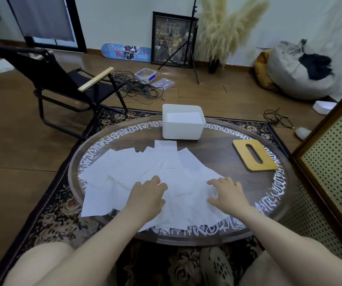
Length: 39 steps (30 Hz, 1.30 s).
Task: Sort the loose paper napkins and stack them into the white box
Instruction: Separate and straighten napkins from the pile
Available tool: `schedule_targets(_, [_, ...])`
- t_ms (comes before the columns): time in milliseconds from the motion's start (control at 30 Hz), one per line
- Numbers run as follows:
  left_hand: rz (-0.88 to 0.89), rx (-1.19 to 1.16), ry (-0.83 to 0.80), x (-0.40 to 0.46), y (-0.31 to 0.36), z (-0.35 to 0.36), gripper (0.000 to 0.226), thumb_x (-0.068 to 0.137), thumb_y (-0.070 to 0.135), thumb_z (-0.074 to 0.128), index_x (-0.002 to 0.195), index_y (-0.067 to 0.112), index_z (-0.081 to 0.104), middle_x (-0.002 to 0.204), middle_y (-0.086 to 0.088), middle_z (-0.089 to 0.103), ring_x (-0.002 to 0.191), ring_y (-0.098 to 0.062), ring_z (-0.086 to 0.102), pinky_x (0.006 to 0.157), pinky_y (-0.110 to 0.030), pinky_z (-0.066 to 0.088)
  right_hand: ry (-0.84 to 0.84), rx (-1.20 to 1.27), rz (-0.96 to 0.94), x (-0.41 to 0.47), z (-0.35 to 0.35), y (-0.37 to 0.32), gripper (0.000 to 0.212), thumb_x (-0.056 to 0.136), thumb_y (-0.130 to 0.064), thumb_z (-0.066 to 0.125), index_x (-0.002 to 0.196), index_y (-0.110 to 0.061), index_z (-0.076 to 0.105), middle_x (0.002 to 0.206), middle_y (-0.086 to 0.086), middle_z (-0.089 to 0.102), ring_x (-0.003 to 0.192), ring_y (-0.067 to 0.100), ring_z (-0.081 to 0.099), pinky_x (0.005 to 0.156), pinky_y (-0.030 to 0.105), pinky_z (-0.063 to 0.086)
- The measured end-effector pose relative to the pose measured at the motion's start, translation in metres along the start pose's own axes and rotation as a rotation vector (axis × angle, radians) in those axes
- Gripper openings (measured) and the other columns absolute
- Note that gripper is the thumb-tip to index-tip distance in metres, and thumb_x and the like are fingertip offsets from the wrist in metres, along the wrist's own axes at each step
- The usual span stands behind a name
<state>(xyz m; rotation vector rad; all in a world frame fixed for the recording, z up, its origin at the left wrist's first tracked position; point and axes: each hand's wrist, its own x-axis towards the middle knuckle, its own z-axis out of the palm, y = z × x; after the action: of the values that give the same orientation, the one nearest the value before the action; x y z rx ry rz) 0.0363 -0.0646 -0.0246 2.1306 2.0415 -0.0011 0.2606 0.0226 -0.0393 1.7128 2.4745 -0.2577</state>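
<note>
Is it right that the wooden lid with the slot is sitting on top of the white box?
No. The head view shows the wooden lid lying flat on the table, to the right of the white box, which stands open.

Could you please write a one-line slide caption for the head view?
Both hands, left and right, rest on loose napkins before the white box.

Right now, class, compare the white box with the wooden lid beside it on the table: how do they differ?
The white box is white, deep and open-topped, with napkins stacked inside; the wooden lid is tan, a flat board with a slot cut through it. The box stands at the table's far edge; the lid lies nearer, to the right. Both rest on the table, untouched by either hand.
</note>
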Motion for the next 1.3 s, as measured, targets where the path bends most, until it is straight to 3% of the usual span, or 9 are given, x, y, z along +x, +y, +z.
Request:
schedule_targets(200, [0.034,0.031,-0.069,0.004,0.011,0.011,0.036,0.098,0.028,0.044,0.133,0.018,0.046,0.131,-0.002,0.043,0.108,-0.023,0.055,0.087,-0.034,0.035,-0.037,0.098,0.129,-0.005,0.014,0.013,0.069,0.081,-0.056,0.063,0.137,-0.022,0.038,0.135,-0.002,0.044,0.129,0.020,0.036,0.099,0.037,0.035])
schedule_targets(400, [0.072,0.043,-0.081,0.006,0.016,0.014,0.034,0.098,0.031,0.045,0.130,0.019,0.048,0.128,-0.001,0.045,0.106,-0.022,0.055,0.085,-0.033,0.034,-0.052,0.256,0.196,-0.001,0.017,0.006,0.077,0.072,-0.058,0.073,0.130,-0.018,0.040,0.119,0.000,0.054,0.115,0.021,0.049,0.088,0.035,0.043])
schedule_targets(567, [0.070,0.023,-0.083,0.005,0.013,0.012,0.037,0.098,0.033,0.044,0.133,0.022,0.046,0.131,0.001,0.045,0.107,-0.021,0.055,0.088,-0.032,0.035,-0.090,0.604,0.337,0.003,0.011,0.007,0.063,0.073,-0.044,0.079,0.118,-0.018,0.043,0.105,-0.004,0.049,0.102,0.020,0.055,0.078,0.032,0.046])
schedule_targets(667, [0.058,-0.040,-0.084,0.006,0.012,0.009,0.039,0.098,0.034,0.044,0.135,0.024,0.045,0.133,0.003,0.045,0.107,-0.020,0.055,0.091,-0.032,0.036,-0.095,0.814,0.357,0.004,0.002,0.008,0.040,0.076,-0.038,0.079,0.094,-0.012,0.053,0.086,-0.004,0.053,0.078,0.013,0.053,0.062,0.026,0.041])
schedule_targets(767, [0.008,-0.176,-0.089,0.005,0.012,0.007,0.038,0.098,0.038,0.045,0.134,0.026,0.047,0.132,0.006,0.047,0.108,-0.018,0.055,0.090,-0.030,0.037,-0.126,0.952,0.365,0.004,-0.002,0.008,0.030,0.077,-0.022,0.080,0.079,-0.010,0.053,0.079,0.008,0.062,0.068,0.021,0.059,0.064,0.033,0.049])
schedule_targets(833, [-0.033,-0.257,-0.100,0.005,0.011,0.007,0.036,0.096,0.040,0.047,0.131,0.028,0.050,0.128,0.008,0.049,0.110,-0.015,0.055,0.088,-0.029,0.039,-0.131,1.012,0.395,0.003,-0.004,0.008,0.025,0.077,-0.010,0.078,0.084,-0.008,0.054,0.085,0.013,0.065,0.070,0.027,0.063,0.070,0.039,0.055])
schedule_targets(900, [-0.090,-0.407,-0.117,0.006,0.010,0.007,0.034,0.094,0.039,0.052,0.126,0.028,0.054,0.124,0.010,0.052,0.111,-0.012,0.054,0.090,-0.028,0.043,-0.133,1.084,0.416,0.000,-0.007,0.007,0.025,0.080,-0.004,0.074,0.093,-0.008,0.054,0.091,0.015,0.064,0.070,0.028,0.063,0.065,0.039,0.055])
schedule_targets(1100, [-0.228,-1.066,-0.195,0.007,0.016,0.006,0.032,0.090,0.031,0.062,0.118,0.017,0.059,0.109,-0.001,0.064,0.092,-0.012,0.065,0.072,-0.021,0.050,-0.140,1.442,0.363,-0.007,-0.019,-0.004,0.038,0.083,0.003,0.067,0.116,-0.011,0.055,0.106,0.017,0.066,0.084,0.034,0.068,0.074,0.043,0.058])
schedule_targets(1300, [-0.344,-1.430,-0.317,0.010,0.025,0.005,0.042,0.089,0.043,0.062,0.115,0.011,0.062,0.107,-0.007,0.071,0.093,-0.020,0.070,0.077,-0.033,0.058,-0.214,1.551,0.205,-0.011,-0.019,-0.031,0.040,0.084,0.002,0.066,0.115,-0.020,0.053,0.100,0.009,0.073,0.088,0.028,0.071,0.070,0.037,0.057])
